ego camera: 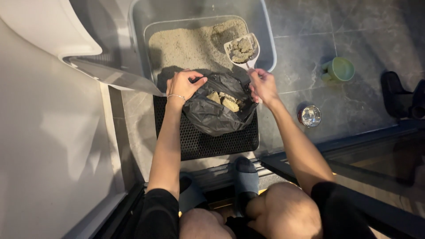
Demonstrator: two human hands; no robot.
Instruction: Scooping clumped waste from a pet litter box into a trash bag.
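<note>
grey tile floor point(354, 35); right hand point(262, 85) lifts scoop point(242, 49) over bag point(217, 110).

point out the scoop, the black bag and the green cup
scoop point(241, 48): head view, on the clumps in its white slotted bowl
black bag point(211, 116): head view, on its crinkled front
green cup point(341, 69): head view, on its round face

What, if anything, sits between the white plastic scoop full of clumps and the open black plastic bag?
Nothing visible. The white plastic scoop in the right hand hangs just beyond the black plastic bag, whose mouth the left hand holds open.
</note>
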